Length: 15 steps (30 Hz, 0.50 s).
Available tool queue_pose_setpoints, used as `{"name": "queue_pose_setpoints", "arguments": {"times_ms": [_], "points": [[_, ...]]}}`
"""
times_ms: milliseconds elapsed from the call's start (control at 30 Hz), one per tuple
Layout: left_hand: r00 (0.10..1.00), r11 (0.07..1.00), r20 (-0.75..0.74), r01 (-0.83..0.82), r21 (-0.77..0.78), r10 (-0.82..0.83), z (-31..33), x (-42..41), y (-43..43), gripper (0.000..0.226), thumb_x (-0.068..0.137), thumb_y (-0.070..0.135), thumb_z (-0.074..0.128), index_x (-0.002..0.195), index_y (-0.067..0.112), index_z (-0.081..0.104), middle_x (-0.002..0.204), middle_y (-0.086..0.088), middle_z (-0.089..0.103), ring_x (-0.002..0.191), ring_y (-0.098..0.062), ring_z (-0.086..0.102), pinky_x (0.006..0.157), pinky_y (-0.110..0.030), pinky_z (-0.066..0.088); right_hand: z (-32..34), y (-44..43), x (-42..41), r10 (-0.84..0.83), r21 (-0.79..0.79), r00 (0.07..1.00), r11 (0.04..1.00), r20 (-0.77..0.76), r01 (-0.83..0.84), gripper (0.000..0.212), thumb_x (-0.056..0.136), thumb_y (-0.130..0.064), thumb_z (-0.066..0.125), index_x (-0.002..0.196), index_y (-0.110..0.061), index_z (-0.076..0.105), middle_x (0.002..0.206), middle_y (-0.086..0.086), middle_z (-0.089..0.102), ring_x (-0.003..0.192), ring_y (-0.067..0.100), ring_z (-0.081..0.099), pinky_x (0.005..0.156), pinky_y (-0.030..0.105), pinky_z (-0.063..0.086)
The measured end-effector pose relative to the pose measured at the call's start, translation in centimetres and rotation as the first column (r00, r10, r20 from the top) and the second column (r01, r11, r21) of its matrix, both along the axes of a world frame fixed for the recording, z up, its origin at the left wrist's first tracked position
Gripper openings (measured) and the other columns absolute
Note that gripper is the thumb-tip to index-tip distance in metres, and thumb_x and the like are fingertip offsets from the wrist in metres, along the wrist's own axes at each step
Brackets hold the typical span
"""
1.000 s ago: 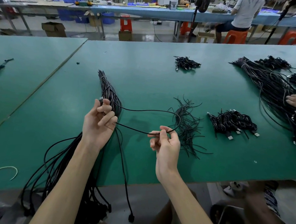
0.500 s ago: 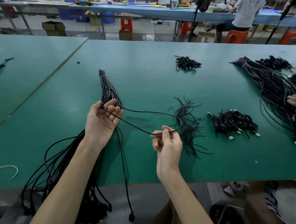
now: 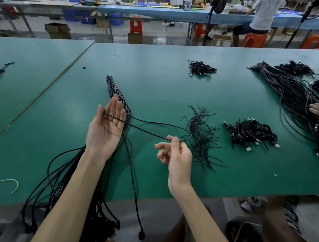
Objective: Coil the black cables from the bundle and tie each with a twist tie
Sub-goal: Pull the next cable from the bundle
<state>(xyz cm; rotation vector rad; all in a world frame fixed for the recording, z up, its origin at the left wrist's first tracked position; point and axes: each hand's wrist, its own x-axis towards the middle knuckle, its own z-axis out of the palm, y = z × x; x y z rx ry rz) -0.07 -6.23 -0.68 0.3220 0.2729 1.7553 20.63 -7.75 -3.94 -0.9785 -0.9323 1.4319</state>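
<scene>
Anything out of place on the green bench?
Minor only: a white curved strip lies alone near the front-left edge, away from the black twist ties. The cable bundle hangs off the front edge.

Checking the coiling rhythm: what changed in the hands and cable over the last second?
The left hand uncurled its grip, palm up, fingers straight; the cable now lies across them. The right hand loosened, its index finger stretched out, the loop by its thumb. Bundle and twist ties stayed put.

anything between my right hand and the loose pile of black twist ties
Only the thin black cable itself: its loop, pinched in the right hand, curves across the left edge of the loose pile of black twist ties. Nothing else visible.
</scene>
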Motion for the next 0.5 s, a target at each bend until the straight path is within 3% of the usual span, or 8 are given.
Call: {"name": "queue_pose_setpoints", "arguments": {"times_ms": [167,267,333,433,500], "points": [[1.0,0.999,-0.019,0.002,0.054,-0.001,0.4,0.1,-0.3,0.044,0.112,0.037,0.038,0.125,0.012,0.072,0.127,0.001,0.072,0.122,-0.016,0.066,0.102,-0.033,0.055,0.1,-0.6,-0.2,0.104,0.066,0.983,0.991,0.151,-0.115,0.051,0.112,-0.04,0.039,0.088,-0.003,0.065,0.069,0.015,0.073,0.046,0.019,0.06,0.042,0.021,0.038],[0.996,0.995,0.055,0.069,0.07,-0.073,0.5,0.0,-0.7,0.04,0.111,0.033,0.043,0.116,0.012,0.077,0.116,-0.001,0.075,0.109,-0.017,0.072,0.094,-0.035,0.059,0.1,-0.7,-0.2,0.121,0.08,0.976,0.987,0.179,-0.137,0.052,0.11,-0.041,0.044,0.08,-0.003,0.065,0.064,0.015,0.07,0.042,0.02,0.057,0.04,0.02,0.034],[0.966,0.967,0.101,0.224,0.125,-0.237,0.4,0.1,-1.1,0.028,0.105,0.02,0.055,0.112,0.002,0.075,0.108,-0.012,0.076,0.1,-0.027,0.075,0.091,-0.042,0.06,0.1,-0.7,-0.2,0.122,0.081,0.976,0.987,0.181,-0.138,0.05,0.109,-0.041,0.047,0.081,-0.004,0.065,0.064,0.014,0.07,0.042,0.02,0.057,0.04,0.02,0.034],[0.867,0.838,-0.026,0.488,0.246,-0.497,0.7,1.1,-1.8,0.034,0.106,0.016,0.048,0.114,-0.013,0.063,0.1,-0.029,0.069,0.093,-0.043,0.069,0.094,-0.051,0.053,0.1,-0.5,-0.2,0.133,0.069,0.979,0.987,0.158,-0.145,0.041,0.109,-0.036,0.049,0.091,-0.003,0.064,0.071,0.013,0.074,0.048,0.018,0.062,0.041,0.021,0.038],[0.809,0.767,-0.208,0.588,0.258,-0.55,0.4,1.3,-1.9,0.038,0.109,0.02,0.043,0.109,-0.013,0.06,0.092,-0.027,0.069,0.083,-0.04,0.07,0.084,-0.047,0.054,0.1,-0.3,-0.2,0.128,0.058,0.983,0.989,0.131,-0.136,0.031,0.109,-0.029,0.05,0.097,-0.004,0.063,0.078,0.012,0.076,0.054,0.017,0.065,0.045,0.022,0.041]]}}
